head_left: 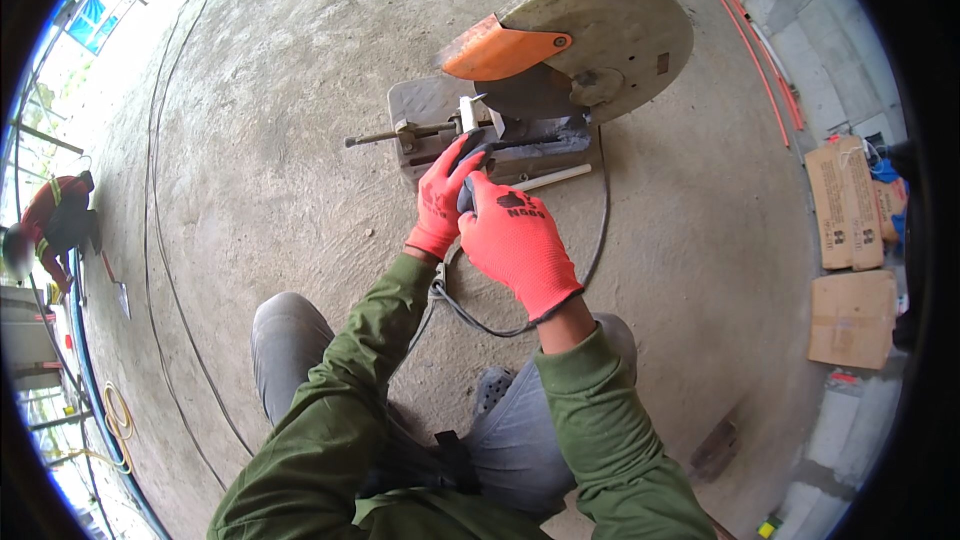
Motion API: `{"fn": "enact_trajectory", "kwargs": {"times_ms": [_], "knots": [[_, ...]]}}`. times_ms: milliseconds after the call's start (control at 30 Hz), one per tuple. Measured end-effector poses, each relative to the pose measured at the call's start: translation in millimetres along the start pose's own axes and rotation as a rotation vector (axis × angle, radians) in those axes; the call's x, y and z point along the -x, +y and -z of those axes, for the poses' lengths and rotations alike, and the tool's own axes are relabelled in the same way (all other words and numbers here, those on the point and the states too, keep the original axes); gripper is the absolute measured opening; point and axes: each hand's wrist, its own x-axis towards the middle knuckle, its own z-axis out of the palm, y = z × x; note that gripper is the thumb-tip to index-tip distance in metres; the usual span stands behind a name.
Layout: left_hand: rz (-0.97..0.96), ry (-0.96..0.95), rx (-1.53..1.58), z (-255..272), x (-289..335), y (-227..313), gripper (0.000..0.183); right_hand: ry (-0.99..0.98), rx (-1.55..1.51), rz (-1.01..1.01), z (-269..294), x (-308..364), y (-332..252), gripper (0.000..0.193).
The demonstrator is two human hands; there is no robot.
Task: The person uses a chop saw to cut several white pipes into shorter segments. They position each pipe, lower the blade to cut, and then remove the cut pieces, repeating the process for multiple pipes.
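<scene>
Big rough grey concrete floor (300, 90) all round me, I'm crouched on it in grey trousers and olive-green sleeves. Centre top: the chop saw with its large round grey metal blade guard (610, 35) and orange motor housing (500, 50), head tipped down toward its grey steel base and vise (440, 120), screw handle of the vise sticking out to the left. Flattened brown cardboard boxes (850, 240) lie well apart on the right by a block wall; orange conduit pipes (760, 60) run along that wall. Black power cord (590, 250) loops from the saw round to my knees. Thin black cables (160, 240) trail across the floor at left; a person in red (50, 220) crouches at the far left edge.

My left hand (440, 200) in a red coated glove is curled round a small dark grey piece (470, 165) right at the vise, fingers closed on it. My right hand (515, 240), same red glove, is half-curled and laid against the near side of that piece; how firmly it grips I can't tell. A thin white rod (550, 178) lies just beside, on the base.

Judgement: seating-the-piece stage, nothing clamped yet. Next calls for it square against the fence under the blade, fingers clear.
</scene>
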Motion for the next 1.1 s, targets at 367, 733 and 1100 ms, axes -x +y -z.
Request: {"fn": "enact_trajectory", "kwargs": {"times_ms": [367,733,1100], "knots": [[-0.037,-0.025,-0.01,-1.5,-1.3,-6.6,0.041,-0.007,-0.039,-0.042,-7.4,-6.9,7.8,0.02],[0.085,0.042,0.092,6.9,2.1,-6.4,0.044,-0.032,-0.267,-0.09,14.7,-3.2,-9.0,0.03],[0.8,0.596,1.421,56.8,38.0,-71.0,0.035,0.027,-0.344,-0.148,25.1,-6.5,-14.6,0.023]]}}
